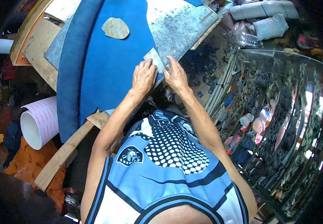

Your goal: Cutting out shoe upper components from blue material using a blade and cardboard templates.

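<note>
A large blue sheet [105,63] lies over a grey metal-topped table [180,26]. My left hand [143,77] presses a small grey flat template [154,58] down on the sheet's near right edge. My right hand [175,74] sits right beside it at the template's right edge, fingers closed around a small tool that is mostly hidden. A second, beige rounded template [115,28] rests loose on the sheet farther away.
A white roll [38,123] leans at the left by orange cloth [27,164]. A wooden plank [62,153] runs under the table's near edge. Wooden boards [38,41] lie at the far left. Racks of dark straps [277,119] fill the right; white sacks [270,18] at top right.
</note>
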A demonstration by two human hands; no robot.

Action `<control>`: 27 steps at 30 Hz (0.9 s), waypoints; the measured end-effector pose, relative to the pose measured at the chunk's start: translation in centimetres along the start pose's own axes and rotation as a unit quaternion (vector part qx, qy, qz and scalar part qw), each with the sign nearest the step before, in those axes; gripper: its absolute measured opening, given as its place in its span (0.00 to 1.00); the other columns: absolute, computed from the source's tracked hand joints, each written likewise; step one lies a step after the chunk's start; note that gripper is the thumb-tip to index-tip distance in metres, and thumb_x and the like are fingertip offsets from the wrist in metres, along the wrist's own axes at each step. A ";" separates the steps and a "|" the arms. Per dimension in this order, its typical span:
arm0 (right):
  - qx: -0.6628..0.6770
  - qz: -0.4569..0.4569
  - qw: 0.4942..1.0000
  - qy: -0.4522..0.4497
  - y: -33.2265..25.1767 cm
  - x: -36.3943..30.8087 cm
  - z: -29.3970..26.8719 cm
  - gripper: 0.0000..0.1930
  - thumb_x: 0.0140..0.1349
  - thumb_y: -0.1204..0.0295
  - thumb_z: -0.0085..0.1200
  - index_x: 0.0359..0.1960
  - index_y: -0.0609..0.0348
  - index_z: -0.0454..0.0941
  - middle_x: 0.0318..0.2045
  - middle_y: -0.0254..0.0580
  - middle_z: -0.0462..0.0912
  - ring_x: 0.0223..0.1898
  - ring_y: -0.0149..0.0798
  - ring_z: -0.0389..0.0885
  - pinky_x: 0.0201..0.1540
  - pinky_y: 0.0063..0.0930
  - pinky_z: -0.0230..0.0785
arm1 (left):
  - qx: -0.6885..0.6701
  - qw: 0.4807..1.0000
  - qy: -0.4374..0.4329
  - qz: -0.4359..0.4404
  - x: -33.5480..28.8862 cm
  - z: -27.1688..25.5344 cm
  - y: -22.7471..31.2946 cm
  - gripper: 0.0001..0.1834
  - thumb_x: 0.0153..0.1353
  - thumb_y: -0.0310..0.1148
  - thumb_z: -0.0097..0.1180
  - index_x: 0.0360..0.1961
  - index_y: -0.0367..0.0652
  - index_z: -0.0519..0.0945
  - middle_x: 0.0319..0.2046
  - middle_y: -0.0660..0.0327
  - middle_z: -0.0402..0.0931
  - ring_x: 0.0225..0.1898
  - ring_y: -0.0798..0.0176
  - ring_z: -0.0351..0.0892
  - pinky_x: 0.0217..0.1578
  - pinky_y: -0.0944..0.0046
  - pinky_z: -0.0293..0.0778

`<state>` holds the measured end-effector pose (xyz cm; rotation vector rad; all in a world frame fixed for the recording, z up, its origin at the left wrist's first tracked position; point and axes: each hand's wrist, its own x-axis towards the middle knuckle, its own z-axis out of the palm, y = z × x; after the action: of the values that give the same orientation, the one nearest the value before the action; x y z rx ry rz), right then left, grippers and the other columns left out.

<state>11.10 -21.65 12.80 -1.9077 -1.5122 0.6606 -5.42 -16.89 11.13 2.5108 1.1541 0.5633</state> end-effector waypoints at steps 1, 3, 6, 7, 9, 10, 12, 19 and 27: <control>-0.003 -0.004 1.000 0.001 0.2 -0.2 0.3 0.26 0.60 0.70 0.58 0.61 0.60 0.69 0.50 0.61 0.80 0.50 0.61 0.80 0.51 0.46 0.74 | -0.004 1.000 0.017 0.002 -0.1 0.0 -0.2 0.10 0.59 0.34 0.62 0.39 0.42 0.80 0.53 0.52 0.75 0.50 0.47 0.75 0.46 0.50 0.73; 0.054 0.085 0.995 -0.014 1.0 -0.6 -0.3 0.23 0.58 0.70 0.58 0.56 0.61 0.74 0.44 0.61 0.83 0.47 0.59 0.83 0.50 0.44 0.75 | -0.011 0.999 0.037 0.004 -0.4 0.1 -0.5 0.10 0.59 0.34 0.61 0.39 0.42 0.80 0.52 0.52 0.75 0.51 0.47 0.75 0.47 0.50 0.72; -0.028 0.115 0.992 0.037 0.4 -3.4 -3.3 0.21 0.59 0.68 0.59 0.54 0.59 0.76 0.44 0.59 0.83 0.46 0.56 0.83 0.50 0.42 0.75 | -0.010 0.999 0.039 0.000 -1.3 -0.4 -1.3 0.11 0.59 0.34 0.61 0.40 0.42 0.80 0.53 0.51 0.75 0.52 0.47 0.75 0.49 0.50 0.72; -0.098 0.119 0.986 0.061 0.0 -3.9 -3.7 0.21 0.60 0.67 0.59 0.55 0.58 0.76 0.45 0.59 0.83 0.47 0.56 0.83 0.50 0.43 0.75 | -0.019 0.998 0.053 0.011 -1.5 -0.5 -1.5 0.11 0.59 0.34 0.61 0.41 0.41 0.80 0.53 0.51 0.75 0.54 0.46 0.75 0.51 0.50 0.72; -0.105 0.102 0.986 0.086 -0.8 -3.7 -3.2 0.22 0.61 0.66 0.59 0.57 0.57 0.75 0.48 0.60 0.81 0.48 0.56 0.82 0.51 0.44 0.75 | -0.031 0.997 0.069 0.029 -2.1 -0.7 -1.4 0.12 0.59 0.34 0.61 0.43 0.41 0.81 0.54 0.50 0.75 0.55 0.46 0.74 0.53 0.50 0.71; -0.092 0.033 0.991 0.087 -1.0 -3.2 -2.7 0.23 0.61 0.66 0.58 0.58 0.59 0.74 0.47 0.60 0.81 0.48 0.57 0.82 0.51 0.45 0.74 | -0.041 0.996 0.075 0.029 -2.4 -0.8 -0.6 0.13 0.59 0.33 0.62 0.44 0.40 0.81 0.54 0.49 0.75 0.57 0.45 0.74 0.55 0.50 0.71; -0.063 0.007 0.998 0.024 -2.2 -2.5 -2.2 0.25 0.61 0.66 0.56 0.59 0.63 0.72 0.47 0.62 0.82 0.48 0.60 0.81 0.51 0.47 0.74 | -0.072 0.995 0.063 0.017 -2.9 -1.1 1.1 0.14 0.59 0.32 0.62 0.46 0.39 0.81 0.55 0.47 0.75 0.60 0.42 0.72 0.58 0.49 0.69; 0.109 0.138 0.983 -0.058 -1.5 -3.3 1.0 0.15 0.61 0.67 0.60 0.43 0.66 0.79 0.22 0.38 0.81 0.20 0.38 0.79 0.24 0.33 0.72 | -0.087 0.992 0.091 -0.017 -7.9 -0.7 2.4 0.13 0.60 0.29 0.61 0.45 0.37 0.80 0.57 0.43 0.72 0.59 0.40 0.72 0.60 0.48 0.68; -0.039 -0.072 0.996 0.035 -2.6 -7.1 -1.7 0.10 0.58 0.70 0.59 0.40 0.60 0.82 0.34 0.50 0.84 0.34 0.49 0.84 0.36 0.36 0.76 | -0.104 0.987 0.102 -0.064 -12.1 -1.0 1.7 0.29 0.59 0.28 0.63 0.61 0.36 0.70 0.65 0.42 0.64 0.58 0.38 0.73 0.58 0.49 0.71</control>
<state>9.00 -28.39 15.89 -1.8372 -1.6339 0.4719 -12.01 -27.13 10.16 2.2260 1.2460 0.8744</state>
